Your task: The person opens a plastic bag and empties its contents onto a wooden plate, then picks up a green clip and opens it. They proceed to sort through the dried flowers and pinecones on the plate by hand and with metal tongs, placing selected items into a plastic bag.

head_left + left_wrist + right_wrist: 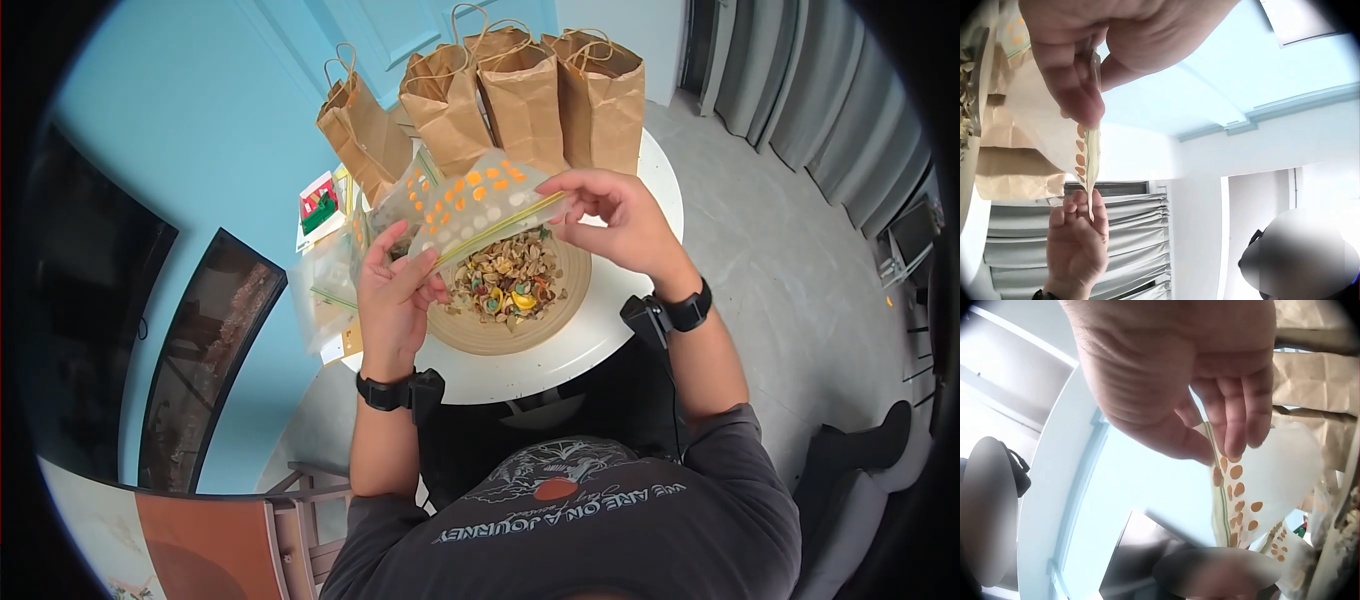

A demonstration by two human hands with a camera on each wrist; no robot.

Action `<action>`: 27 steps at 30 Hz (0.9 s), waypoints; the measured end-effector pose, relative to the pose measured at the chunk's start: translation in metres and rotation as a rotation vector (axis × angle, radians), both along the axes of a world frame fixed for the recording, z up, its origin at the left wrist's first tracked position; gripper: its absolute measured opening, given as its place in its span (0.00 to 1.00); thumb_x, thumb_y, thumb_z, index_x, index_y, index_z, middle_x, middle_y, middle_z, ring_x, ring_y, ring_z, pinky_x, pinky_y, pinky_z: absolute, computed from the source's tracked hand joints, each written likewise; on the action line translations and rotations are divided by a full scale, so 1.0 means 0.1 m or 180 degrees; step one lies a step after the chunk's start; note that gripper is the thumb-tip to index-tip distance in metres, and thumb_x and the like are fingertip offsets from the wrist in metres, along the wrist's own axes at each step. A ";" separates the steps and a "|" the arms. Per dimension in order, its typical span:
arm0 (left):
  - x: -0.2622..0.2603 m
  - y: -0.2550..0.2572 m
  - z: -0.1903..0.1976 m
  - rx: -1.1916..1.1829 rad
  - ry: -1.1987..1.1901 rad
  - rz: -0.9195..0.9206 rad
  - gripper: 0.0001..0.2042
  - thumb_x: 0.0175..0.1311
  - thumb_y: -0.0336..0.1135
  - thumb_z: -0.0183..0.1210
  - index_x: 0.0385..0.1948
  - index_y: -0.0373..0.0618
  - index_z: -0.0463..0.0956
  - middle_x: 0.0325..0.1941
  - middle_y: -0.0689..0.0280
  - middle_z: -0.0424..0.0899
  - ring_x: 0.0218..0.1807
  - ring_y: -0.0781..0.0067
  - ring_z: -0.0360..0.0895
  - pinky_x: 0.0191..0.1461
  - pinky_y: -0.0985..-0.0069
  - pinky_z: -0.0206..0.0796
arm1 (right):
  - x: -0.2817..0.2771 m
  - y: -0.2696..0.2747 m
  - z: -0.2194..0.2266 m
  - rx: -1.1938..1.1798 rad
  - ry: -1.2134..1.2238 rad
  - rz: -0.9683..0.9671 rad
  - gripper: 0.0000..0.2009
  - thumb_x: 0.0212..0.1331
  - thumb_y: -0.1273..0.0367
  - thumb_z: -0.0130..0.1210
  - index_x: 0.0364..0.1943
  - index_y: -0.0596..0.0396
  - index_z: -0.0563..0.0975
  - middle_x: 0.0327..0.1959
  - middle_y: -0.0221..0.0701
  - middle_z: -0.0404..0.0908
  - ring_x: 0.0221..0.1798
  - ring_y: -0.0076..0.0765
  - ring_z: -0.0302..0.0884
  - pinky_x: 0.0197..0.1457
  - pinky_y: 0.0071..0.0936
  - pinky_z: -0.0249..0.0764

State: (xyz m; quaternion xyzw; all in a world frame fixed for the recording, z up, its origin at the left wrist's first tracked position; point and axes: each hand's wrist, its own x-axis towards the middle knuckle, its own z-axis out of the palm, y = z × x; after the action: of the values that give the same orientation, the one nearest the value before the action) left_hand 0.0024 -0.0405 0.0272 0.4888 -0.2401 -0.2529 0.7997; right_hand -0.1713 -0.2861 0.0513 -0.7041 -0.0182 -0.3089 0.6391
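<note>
A translucent zip bag (pixel 472 200) with orange and white dots is stretched between both hands above a round wooden tray (pixel 470 341). My left hand (pixel 392 305) pinches one end of its yellow-green zip edge. At the other end, my right hand (pixel 628 215) pinches the same edge between thumb and fingers. Seen edge-on in the left wrist view, the bag (pixel 1089 156) looks thin and flat. Below it, a heap of mixed dried pieces (pixel 505 285), brown with some yellow and green, lies in the tray, partly hidden by the bag.
Several brown paper bags (pixel 600 110) with twisted handles stand along the back of the white round table (pixel 655 200). More dotted zip bags (pixel 340 265) lie at the left edge, near a red and green item (pixel 318 207). Grey curtains (pixel 780 80) hang at right.
</note>
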 end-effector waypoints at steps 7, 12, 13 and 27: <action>-0.21 0.03 0.29 -0.0080 0.0356 -0.0559 0.19 0.73 0.25 0.62 0.64 0.34 0.75 0.37 0.60 0.87 0.25 0.78 0.79 0.25 0.80 0.68 | -0.26 0.01 0.32 -0.1987 -0.0361 -0.1239 0.09 0.54 0.78 0.72 0.39 0.53 0.90 0.34 0.29 0.82 0.37 0.28 0.80 0.42 0.26 0.76; -0.30 0.16 0.38 0.0611 -0.1290 -0.0309 0.15 0.68 0.20 0.68 0.55 0.36 0.84 0.29 0.66 0.87 0.25 0.84 0.77 0.27 0.83 0.68 | -0.29 -0.03 0.38 -0.1814 -0.0824 -0.1191 0.04 0.57 0.76 0.72 0.35 0.55 0.89 0.32 0.29 0.84 0.38 0.28 0.80 0.44 0.26 0.74; -0.33 0.16 0.38 0.0609 -0.1287 -0.0305 0.15 0.68 0.20 0.68 0.55 0.36 0.84 0.29 0.66 0.87 0.25 0.84 0.77 0.27 0.83 0.68 | -0.32 -0.04 0.37 -0.1242 -0.0574 -0.0963 0.03 0.57 0.76 0.73 0.34 0.57 0.89 0.32 0.29 0.85 0.38 0.26 0.80 0.44 0.25 0.74; -0.23 0.21 0.30 0.0488 -0.1698 0.0069 0.02 0.61 0.20 0.72 0.32 0.34 0.89 0.26 0.71 0.78 0.30 0.81 0.71 0.34 0.79 0.58 | -0.24 0.10 0.19 0.0217 0.0681 -0.0049 0.03 0.58 0.78 0.74 0.31 0.61 0.89 0.31 0.28 0.89 0.35 0.17 0.83 0.38 0.18 0.75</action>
State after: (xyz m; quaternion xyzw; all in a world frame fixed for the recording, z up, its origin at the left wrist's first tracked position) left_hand -0.0207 -0.0193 0.0575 0.5997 -0.4172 -0.1242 0.6715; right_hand -0.1954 -0.2759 0.0699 -0.7111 0.0661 -0.2373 0.6586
